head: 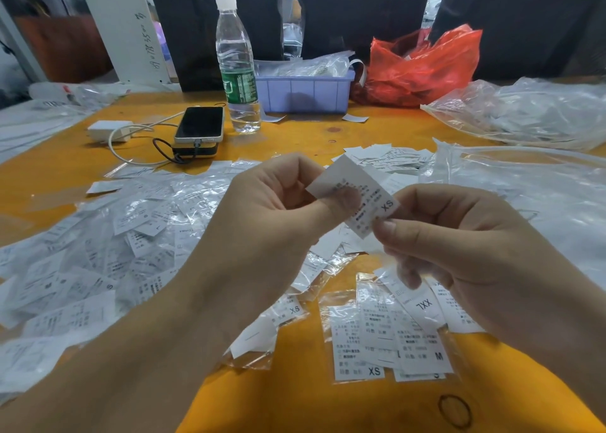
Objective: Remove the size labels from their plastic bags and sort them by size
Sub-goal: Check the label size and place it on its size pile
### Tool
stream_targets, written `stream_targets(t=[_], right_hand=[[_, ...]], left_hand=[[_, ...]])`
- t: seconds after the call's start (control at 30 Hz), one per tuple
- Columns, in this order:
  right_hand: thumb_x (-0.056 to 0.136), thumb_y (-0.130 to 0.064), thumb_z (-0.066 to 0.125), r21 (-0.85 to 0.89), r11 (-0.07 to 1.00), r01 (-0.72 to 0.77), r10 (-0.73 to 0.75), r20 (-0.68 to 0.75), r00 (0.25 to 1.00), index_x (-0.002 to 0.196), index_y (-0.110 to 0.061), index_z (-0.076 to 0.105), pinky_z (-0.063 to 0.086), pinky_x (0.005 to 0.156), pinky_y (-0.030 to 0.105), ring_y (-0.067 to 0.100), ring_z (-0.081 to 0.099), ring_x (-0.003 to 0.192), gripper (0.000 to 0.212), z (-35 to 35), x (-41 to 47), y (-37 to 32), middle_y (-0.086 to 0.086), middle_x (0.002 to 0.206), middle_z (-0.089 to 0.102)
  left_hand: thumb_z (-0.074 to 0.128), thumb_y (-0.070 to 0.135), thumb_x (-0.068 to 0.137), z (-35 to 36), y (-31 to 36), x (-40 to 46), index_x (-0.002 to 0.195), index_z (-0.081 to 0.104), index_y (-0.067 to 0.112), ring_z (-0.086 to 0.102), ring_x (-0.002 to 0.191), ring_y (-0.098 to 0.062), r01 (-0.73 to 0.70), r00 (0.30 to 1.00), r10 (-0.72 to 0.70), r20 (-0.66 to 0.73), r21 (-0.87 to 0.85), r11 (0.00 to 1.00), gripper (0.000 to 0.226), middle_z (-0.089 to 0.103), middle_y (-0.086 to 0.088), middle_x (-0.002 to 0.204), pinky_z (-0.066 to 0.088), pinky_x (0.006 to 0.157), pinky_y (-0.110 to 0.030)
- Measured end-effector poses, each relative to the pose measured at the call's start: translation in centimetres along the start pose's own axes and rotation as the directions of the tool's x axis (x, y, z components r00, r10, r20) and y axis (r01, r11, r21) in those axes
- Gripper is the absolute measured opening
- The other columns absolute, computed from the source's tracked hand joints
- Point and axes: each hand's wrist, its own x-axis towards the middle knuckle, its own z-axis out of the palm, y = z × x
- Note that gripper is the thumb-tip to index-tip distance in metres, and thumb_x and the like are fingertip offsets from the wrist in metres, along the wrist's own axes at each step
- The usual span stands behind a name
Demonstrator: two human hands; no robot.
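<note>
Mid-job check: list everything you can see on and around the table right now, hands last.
XS size label: one, white, pinched between both hands above the table.
Bagged size labels: several, white in clear bags, near edge under the right hand.
Loose pile of labels and bags: many, white and clear, left side.
Water bottle: one, clear, green label, rear centre.
Phone: one, black screen, cabled, left of bottle.
Plastic bin: one, lilac, behind bottle.
Red bag: one, rear right.
Rubber band: one, dark, near edge.
Table: one, orange.
Left hand: holds label.
Right hand: pinches label's XS end.
</note>
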Motion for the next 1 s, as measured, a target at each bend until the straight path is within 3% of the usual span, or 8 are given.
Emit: stream_targets(t=[0.13, 0.23, 0.4, 0.5, 0.67, 0.77, 0.9, 1.0], right_hand=[[0.076, -0.026, 0.068, 0.011, 1.0, 0.021, -0.021, -0.001, 1.0, 0.078, -0.019, 0.074, 0.046, 0.054, 0.021, 0.014, 0.054, 0.053, 0.009, 0.3, 0.0, 0.0, 0.011, 0.065, 0.06], [0.076, -0.025, 0.068, 0.016, 0.999, 0.037, -0.036, -0.021, 0.999, 0.077, -0.017, 0.074, 0.05, 0.055, 0.024, 0.013, 0.056, 0.055, 0.01, 0.3, 0.0, 0.0, 0.008, 0.065, 0.061], [0.078, -0.028, 0.066, -0.071, 0.995, 0.07, -0.072, -0.028, 0.997, 0.074, -0.026, 0.074, 0.056, 0.061, 0.03, 0.01, 0.062, 0.063, 0.009, 0.3, 0.0, 0.0, -0.003, 0.072, 0.07], [0.077, -0.03, 0.067, -0.093, 0.993, 0.068, -0.072, -0.041, 0.997, 0.075, -0.025, 0.074, 0.057, 0.066, 0.032, 0.014, 0.064, 0.071, 0.009, 0.3, 0.0, 0.1, 0.001, 0.076, 0.07], [0.073, -0.048, 0.067, -0.176, 0.983, 0.049, -0.066, -0.093, 0.994, 0.084, -0.022, 0.073, 0.048, 0.087, 0.063, 0.031, 0.064, 0.083, 0.029, 0.2, -0.1, 0.1, 0.009, 0.082, 0.067], [0.071, -0.05, 0.066, -0.178, 0.983, 0.04, -0.06, -0.107, 0.992, 0.084, -0.023, 0.073, 0.047, 0.089, 0.064, 0.026, 0.066, 0.082, 0.031, 0.3, -0.1, -0.1, 0.002, 0.081, 0.069], [0.07, -0.051, 0.067, -0.165, 0.985, 0.04, -0.059, -0.109, 0.992, 0.081, -0.022, 0.073, 0.05, 0.08, 0.063, 0.026, 0.068, 0.074, 0.032, 0.6, -0.2, -0.3, 0.001, 0.078, 0.071], [0.074, -0.045, 0.069, -0.198, 0.979, 0.042, -0.067, -0.12, 0.99, 0.082, -0.022, 0.073, 0.051, 0.078, 0.063, 0.023, 0.069, 0.074, 0.025, 0.6, -0.3, -0.4, -0.001, 0.079, 0.07]], left_hand=[[0.08, 0.034, 0.071, 0.5, -0.3, -0.1, 0.066, 0.067, 0.022, 0.062, 0.066, -0.004, 0.057, 0.997, -0.052, 0.048, -0.095, 0.994, 0.018, 0.075, -0.001, 0.079, 0.048, 0.056, -0.015], [0.076, 0.034, 0.073, 0.7, -0.3, -0.1, 0.068, 0.069, 0.024, 0.065, 0.068, -0.002, 0.07, 0.993, -0.062, 0.104, -0.072, 0.995, 0.013, 0.074, 0.001, 0.079, 0.048, 0.058, -0.012], [0.06, 0.045, 0.077, 0.1, -0.6, 0.3, 0.072, 0.072, 0.033, 0.065, 0.079, -0.014, 0.112, 0.992, -0.109, 0.056, -0.05, 0.992, 0.018, 0.072, 0.001, 0.08, 0.053, 0.07, -0.026], [0.055, 0.043, 0.082, -0.1, -0.4, 0.2, 0.072, 0.071, 0.035, 0.064, 0.078, -0.009, 0.033, 0.999, -0.034, 0.018, 0.043, 0.999, 0.021, 0.072, 0.006, 0.077, 0.052, 0.067, -0.022], [0.058, 0.037, 0.085, 0.5, 0.0, -0.5, 0.077, 0.07, 0.027, 0.064, 0.075, -0.006, -0.128, 0.99, 0.137, -0.035, 0.195, 0.972, 0.017, 0.07, 0.012, 0.073, 0.049, 0.059, -0.016], [0.058, 0.035, 0.087, 0.6, 0.2, -0.7, 0.078, 0.068, 0.025, 0.065, 0.077, -0.01, -0.189, 0.975, 0.213, -0.059, 0.272, 0.943, 0.017, 0.07, 0.014, 0.074, 0.055, 0.059, -0.025], [0.064, 0.029, 0.082, 0.8, 0.3, -0.8, 0.077, 0.066, 0.025, 0.063, 0.071, -0.011, -0.258, 0.96, 0.28, -0.011, 0.359, 0.897, 0.006, 0.067, 0.013, 0.072, 0.051, 0.053, -0.021], [0.067, 0.029, 0.081, 0.6, 0.3, -0.7, 0.079, 0.067, 0.025, 0.063, 0.069, -0.017, -0.258, 0.963, 0.27, 0.004, 0.31, 0.915, 0.004, 0.068, 0.007, 0.073, 0.053, 0.056, -0.033]])
